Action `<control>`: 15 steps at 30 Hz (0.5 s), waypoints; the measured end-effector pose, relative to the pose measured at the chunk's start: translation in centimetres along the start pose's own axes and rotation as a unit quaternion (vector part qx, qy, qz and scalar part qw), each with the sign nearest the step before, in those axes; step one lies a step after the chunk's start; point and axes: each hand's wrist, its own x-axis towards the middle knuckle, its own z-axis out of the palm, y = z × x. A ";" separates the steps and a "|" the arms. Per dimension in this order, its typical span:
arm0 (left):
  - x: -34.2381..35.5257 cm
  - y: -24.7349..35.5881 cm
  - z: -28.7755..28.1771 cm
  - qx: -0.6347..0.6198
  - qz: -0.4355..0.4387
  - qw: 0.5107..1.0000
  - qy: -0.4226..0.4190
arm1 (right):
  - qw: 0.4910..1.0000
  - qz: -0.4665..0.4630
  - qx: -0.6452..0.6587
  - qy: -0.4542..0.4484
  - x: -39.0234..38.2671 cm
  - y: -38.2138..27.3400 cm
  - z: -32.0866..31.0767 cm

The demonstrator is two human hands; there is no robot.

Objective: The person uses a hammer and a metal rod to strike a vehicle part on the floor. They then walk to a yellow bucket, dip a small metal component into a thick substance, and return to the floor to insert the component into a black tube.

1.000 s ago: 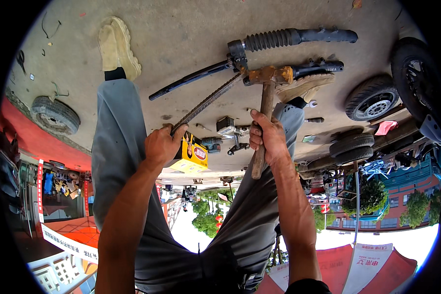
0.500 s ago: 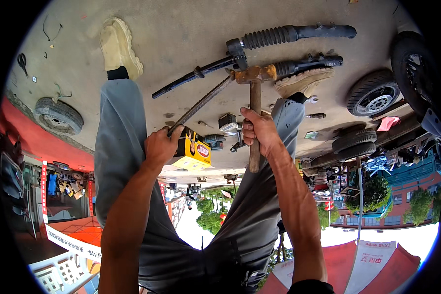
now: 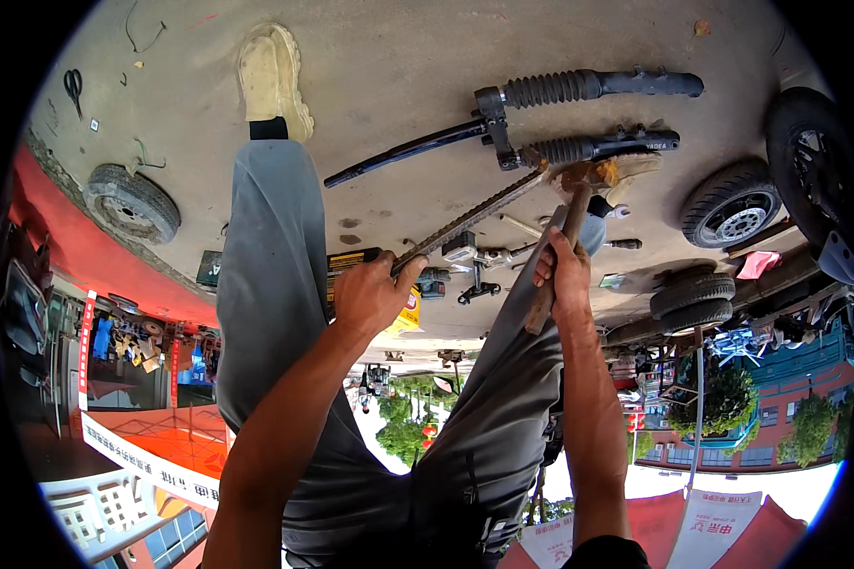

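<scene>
My left hand (image 3: 372, 296) is closed round a long ribbed metal rod (image 3: 467, 216), which slants up to the black fork assembly (image 3: 550, 88) with two rubber-bellowed legs and a long stem on the ground. My right hand (image 3: 565, 283) grips the wooden handle of a rusty-headed hammer (image 3: 590, 174). The hammer head is beside the rod's far end, over my right shoe; whether they touch I cannot tell. A yellow and black box (image 3: 402, 318) lies partly hidden behind my left hand.
Several loose tyres and wheels (image 3: 731, 204) lie at the right, another wheel (image 3: 131, 204) at the left. Cordless power tools (image 3: 460, 248), a wrench, black scissors (image 3: 73, 87) and wire scraps lie on the concrete. A red and white umbrella (image 3: 750, 522) and shopfronts show at the edges.
Both hands, the rod and the hammer have shifted to the right in the view. The hammer now tilts, its head farther right. More of the box is covered by my left hand.
</scene>
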 end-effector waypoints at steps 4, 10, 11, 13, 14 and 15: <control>-2.0 0.5 -3.6 -0.038 0.003 0.999 0.005 | 0.998 -0.032 -0.050 0.032 0.9 -1.4 -0.9; -5.0 1.1 -6.7 -0.198 0.104 0.970 0.094 | 0.996 0.005 -0.091 -0.018 -1.2 -0.4 -0.8; -5.2 1.4 -7.4 -0.203 0.111 0.970 0.078 | 0.994 -0.002 -0.110 -0.022 -2.2 -0.2 -0.2; -5.6 2.2 -9.7 -0.263 0.147 0.948 0.102 | 0.987 -0.028 -0.155 -0.020 -2.9 0.8 0.1; -5.5 2.4 -10.8 -0.292 0.158 0.937 0.110 | 0.983 -0.040 -0.178 -0.018 -3.3 1.1 0.7; -5.4 2.7 -12.1 -0.320 0.172 0.925 0.116 | 0.979 -0.050 -0.194 -0.042 -4.4 1.3 2.0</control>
